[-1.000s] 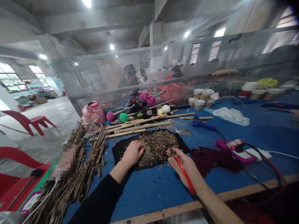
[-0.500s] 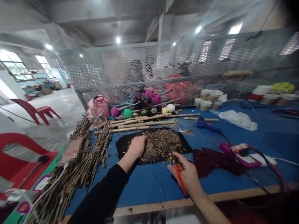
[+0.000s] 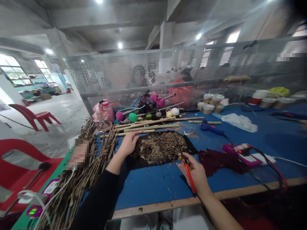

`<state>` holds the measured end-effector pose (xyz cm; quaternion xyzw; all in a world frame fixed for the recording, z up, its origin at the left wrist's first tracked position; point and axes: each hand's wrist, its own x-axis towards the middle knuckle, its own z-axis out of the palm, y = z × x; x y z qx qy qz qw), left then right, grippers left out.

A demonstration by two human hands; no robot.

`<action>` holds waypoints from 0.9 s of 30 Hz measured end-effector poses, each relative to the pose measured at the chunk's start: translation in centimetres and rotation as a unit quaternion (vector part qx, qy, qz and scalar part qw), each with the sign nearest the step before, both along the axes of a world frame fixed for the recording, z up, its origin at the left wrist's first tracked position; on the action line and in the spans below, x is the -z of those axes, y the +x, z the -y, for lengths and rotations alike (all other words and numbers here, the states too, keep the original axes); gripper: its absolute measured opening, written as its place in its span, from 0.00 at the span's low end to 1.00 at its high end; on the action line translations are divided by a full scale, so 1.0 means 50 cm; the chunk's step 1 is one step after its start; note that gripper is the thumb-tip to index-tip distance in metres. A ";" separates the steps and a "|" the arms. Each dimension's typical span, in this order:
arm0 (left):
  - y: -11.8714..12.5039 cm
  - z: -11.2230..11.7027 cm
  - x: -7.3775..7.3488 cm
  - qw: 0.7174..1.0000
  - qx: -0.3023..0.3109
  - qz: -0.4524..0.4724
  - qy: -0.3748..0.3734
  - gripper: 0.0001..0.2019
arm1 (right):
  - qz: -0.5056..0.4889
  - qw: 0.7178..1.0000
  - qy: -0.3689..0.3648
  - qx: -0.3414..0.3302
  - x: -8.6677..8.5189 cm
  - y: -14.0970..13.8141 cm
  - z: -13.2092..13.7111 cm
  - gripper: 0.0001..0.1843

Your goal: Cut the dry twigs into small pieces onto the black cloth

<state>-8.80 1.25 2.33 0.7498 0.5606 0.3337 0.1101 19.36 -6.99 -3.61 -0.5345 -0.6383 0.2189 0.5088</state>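
Note:
My left hand (image 3: 127,144) reaches across the left end of a black cloth (image 3: 140,161) toward the long bamboo sticks (image 3: 141,127); its fingers are bent, and I cannot see whether they hold anything. A heap of brown wood chips (image 3: 160,147) covers the cloth's middle. My right hand (image 3: 196,174) is closed round red-handled cutters (image 3: 188,169), whose dark tip points up at the chips' right edge.
A big pile of dry twigs (image 3: 79,179) lies at the table's left end. Behind the cloth are a pink jug (image 3: 103,114) and yarn balls (image 3: 132,117). A blue glue gun (image 3: 211,128), a maroon cloth (image 3: 217,159), a pink device (image 3: 236,153) and cables lie right. People sit behind the mesh screen (image 3: 168,70).
My left hand has left the chip heap and moved left and away toward the bamboo sticks. My right hand with the cutters has barely shifted.

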 end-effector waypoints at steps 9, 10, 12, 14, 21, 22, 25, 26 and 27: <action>-0.081 0.069 0.029 0.973 0.002 -0.162 -0.167 0.11 | 0.027 0.999 -0.010 -0.014 0.014 0.012 -0.001 0.24; -0.078 0.071 0.033 0.972 -0.004 -0.166 -0.169 0.11 | 0.030 0.999 -0.011 -0.014 0.014 0.012 0.000 0.24; -0.069 0.074 0.036 0.969 -0.016 -0.181 -0.166 0.09 | 0.031 0.999 -0.009 -0.013 0.014 0.012 0.000 0.24; -0.059 0.075 0.035 0.965 -0.023 -0.204 -0.162 0.09 | 0.026 0.999 -0.008 -0.016 0.013 0.012 0.001 0.23; -0.077 0.081 0.012 0.951 -0.099 -0.249 -0.155 0.13 | 0.028 0.999 -0.001 -0.023 0.002 0.009 0.007 0.23; -0.085 0.085 0.008 0.945 -0.112 -0.259 -0.165 0.13 | 0.029 0.999 0.001 -0.023 0.001 0.008 0.008 0.23; -0.098 0.101 0.002 0.929 -0.113 -0.288 -0.203 0.11 | 0.033 0.999 0.003 -0.021 -0.001 0.007 0.008 0.22; -0.098 0.104 0.002 0.929 -0.105 -0.285 -0.209 0.11 | 0.034 0.999 0.004 -0.020 0.000 0.007 0.008 0.22; -0.095 0.106 0.003 0.935 -0.096 -0.272 -0.209 0.11 | 0.035 0.999 0.004 -0.020 0.001 0.008 0.008 0.22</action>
